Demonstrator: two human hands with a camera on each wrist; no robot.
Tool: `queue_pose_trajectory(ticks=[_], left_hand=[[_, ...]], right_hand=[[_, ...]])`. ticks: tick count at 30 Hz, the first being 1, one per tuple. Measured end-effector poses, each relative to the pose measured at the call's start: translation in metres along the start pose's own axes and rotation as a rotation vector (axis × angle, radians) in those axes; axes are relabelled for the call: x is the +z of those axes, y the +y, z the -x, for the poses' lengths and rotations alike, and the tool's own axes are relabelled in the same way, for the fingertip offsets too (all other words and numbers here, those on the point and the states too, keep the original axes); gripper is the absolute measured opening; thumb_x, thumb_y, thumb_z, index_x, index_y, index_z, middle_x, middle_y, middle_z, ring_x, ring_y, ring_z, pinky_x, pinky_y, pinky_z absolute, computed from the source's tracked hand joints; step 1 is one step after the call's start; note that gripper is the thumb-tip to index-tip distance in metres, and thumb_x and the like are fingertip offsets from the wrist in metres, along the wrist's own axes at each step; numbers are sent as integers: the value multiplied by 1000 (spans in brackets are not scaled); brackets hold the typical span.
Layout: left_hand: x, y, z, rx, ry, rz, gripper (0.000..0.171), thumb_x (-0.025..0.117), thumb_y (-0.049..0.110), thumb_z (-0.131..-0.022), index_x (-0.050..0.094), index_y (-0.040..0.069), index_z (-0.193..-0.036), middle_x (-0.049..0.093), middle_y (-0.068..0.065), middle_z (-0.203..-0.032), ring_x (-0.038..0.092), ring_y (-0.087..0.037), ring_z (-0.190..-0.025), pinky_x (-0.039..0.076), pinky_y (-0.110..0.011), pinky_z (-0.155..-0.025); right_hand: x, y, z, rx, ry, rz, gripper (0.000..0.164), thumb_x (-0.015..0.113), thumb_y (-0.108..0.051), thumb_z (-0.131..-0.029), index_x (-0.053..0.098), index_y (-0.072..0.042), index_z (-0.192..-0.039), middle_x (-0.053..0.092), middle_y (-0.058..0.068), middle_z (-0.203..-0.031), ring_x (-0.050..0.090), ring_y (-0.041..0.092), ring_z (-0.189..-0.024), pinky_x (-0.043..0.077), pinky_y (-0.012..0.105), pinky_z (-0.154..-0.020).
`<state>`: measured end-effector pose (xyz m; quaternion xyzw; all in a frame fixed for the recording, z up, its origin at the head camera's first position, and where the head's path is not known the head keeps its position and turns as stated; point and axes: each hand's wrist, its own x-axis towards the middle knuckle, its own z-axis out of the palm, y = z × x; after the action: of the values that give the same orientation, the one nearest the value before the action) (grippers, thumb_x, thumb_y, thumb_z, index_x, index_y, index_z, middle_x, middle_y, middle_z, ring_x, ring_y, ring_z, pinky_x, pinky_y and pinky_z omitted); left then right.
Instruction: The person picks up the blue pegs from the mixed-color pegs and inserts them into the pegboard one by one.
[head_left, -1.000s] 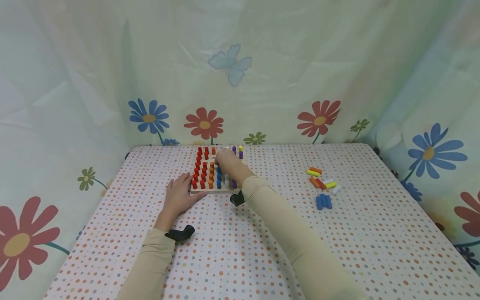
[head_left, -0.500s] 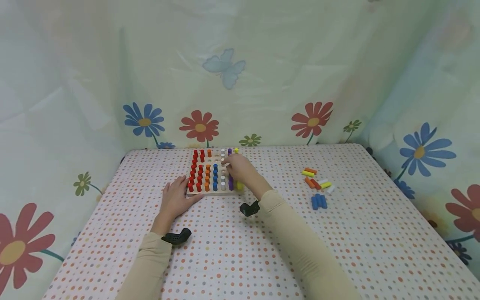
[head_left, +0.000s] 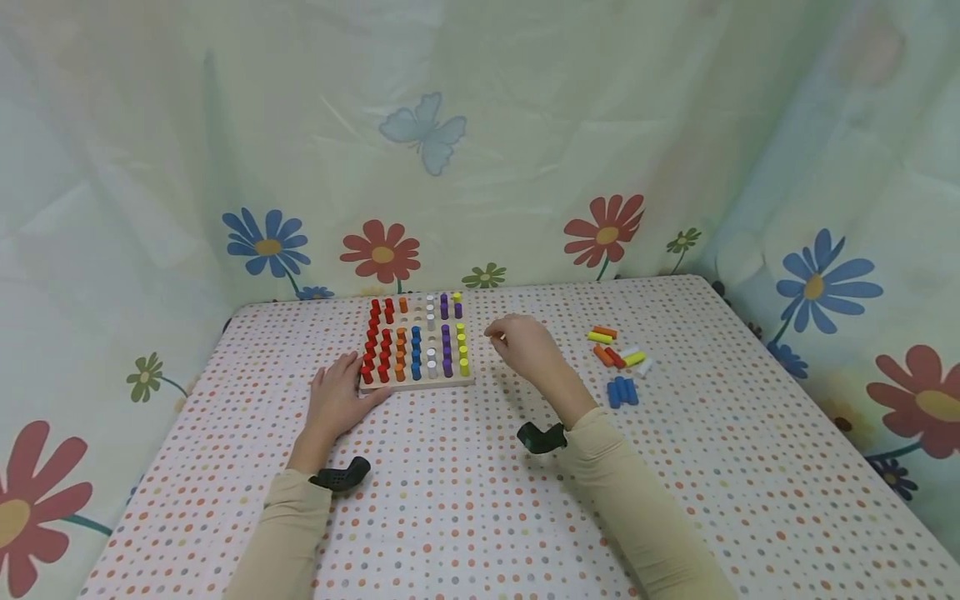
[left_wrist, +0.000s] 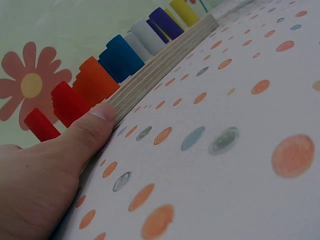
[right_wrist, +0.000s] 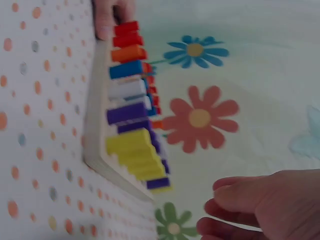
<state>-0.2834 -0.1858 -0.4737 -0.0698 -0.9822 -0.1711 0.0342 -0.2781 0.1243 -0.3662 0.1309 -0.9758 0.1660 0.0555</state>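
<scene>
A wooden pegboard [head_left: 420, 386] with rows of coloured pegs stands near the back of the table. Red pegs [head_left: 371, 335] fill its left side. Orange, blue, white, purple and yellow pegs [head_left: 462, 351] follow to the right, with gaps in several columns. My left hand [head_left: 337, 400] rests at the board's front left corner. Its thumb [left_wrist: 95, 125] touches the front edge and its fingers lie along the left side. To the right of the board, my right hand [head_left: 528, 346] hovers with loosely bent fingers. Nothing shows between them in the right wrist view.
Loose pegs lie at the right of the table: blue ones [head_left: 622, 392] side by side, and a scattered group with orange [head_left: 602, 356], red [head_left: 615, 357], yellow [head_left: 634, 358] and white [head_left: 645, 367]. A flowered curtain [head_left: 517, 167] hangs behind the table.
My right hand has moved right, from over the middle of the pegboard to beyond its right edge, uncovering the white, purple and yellow pegs. My left hand stays at the board's corner.
</scene>
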Motion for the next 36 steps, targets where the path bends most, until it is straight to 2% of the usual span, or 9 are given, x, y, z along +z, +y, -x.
queue_pose_trajectory(ticks=[4, 9, 13, 20, 24, 30, 34, 36], left_hand=[[1, 0, 0, -1, -4, -16, 97, 54, 71, -80, 34, 2, -146, 31, -18, -152, 28, -38, -140, 13, -61, -114], [0, -1, 0, -7, 9, -10, 97, 56, 70, -80, 34, 2, -146, 31, -19, -152, 28, -38, -140, 12, -61, -114], [1, -1, 0, -5, -6, -3, 99, 54, 72, -80, 34, 2, -146, 30, -19, -153, 26, -38, -141, 12, -61, -114], [1, -3, -1, 8, 6, -6, 100, 53, 73, -79, 34, 1, -146, 30, -19, -153, 27, -38, -141, 12, -61, -114], [-1, -3, -2, 4, 2, -10, 101, 52, 74, -79, 34, 1, -146, 30, -19, -153, 26, -38, -141, 11, -61, -114], [-1, -3, -2, 1, -3, -10, 102, 51, 75, -79, 33, 2, -147, 29, -19, -153, 25, -38, -141, 11, -61, -114], [-1, -2, -2, -1, -3, -9, 102, 52, 75, -78, 33, 2, -147, 29, -18, -153, 25, -37, -141, 11, -61, -114], [0, -2, -2, -1, -1, -9, 102, 52, 75, -78, 34, 2, -146, 30, -18, -153, 26, -37, -141, 12, -61, -114]], right_hand=[[-14, 18, 9, 72, -70, -46, 24, 59, -16, -94, 68, -10, -115, 69, 7, -106, 65, 21, -94, 54, 36, -80], [-25, 39, 17, 77, -170, -116, 29, 60, -17, -93, 64, -7, -120, 67, 11, -109, 63, 27, -101, 54, 40, -83], [-35, 53, 24, 114, -222, -130, 32, 63, -17, -92, 62, -8, -122, 66, 12, -111, 62, 28, -102, 53, 40, -82], [-51, 79, 38, 151, -277, -64, 33, 65, -12, -89, 62, -4, -121, 64, 18, -114, 61, 31, -102, 51, 43, -84], [-53, 92, 43, 218, -353, -6, 28, 67, -11, -87, 64, -4, -114, 61, 19, -113, 59, 31, -99, 51, 45, -82], [-52, 104, 46, 367, -514, 58, 30, 67, -10, -86, 62, -7, -115, 58, 15, -105, 55, 24, -82, 47, 35, -69], [-50, 107, 47, 412, -561, 60, 35, 69, -8, -83, 60, -7, -117, 58, 11, -97, 56, 20, -77, 45, 30, -65], [-48, 109, 47, 435, -574, 57, 37, 70, -8, -82, 60, -7, -117, 59, 12, -100, 58, 20, -79, 47, 31, -66]])
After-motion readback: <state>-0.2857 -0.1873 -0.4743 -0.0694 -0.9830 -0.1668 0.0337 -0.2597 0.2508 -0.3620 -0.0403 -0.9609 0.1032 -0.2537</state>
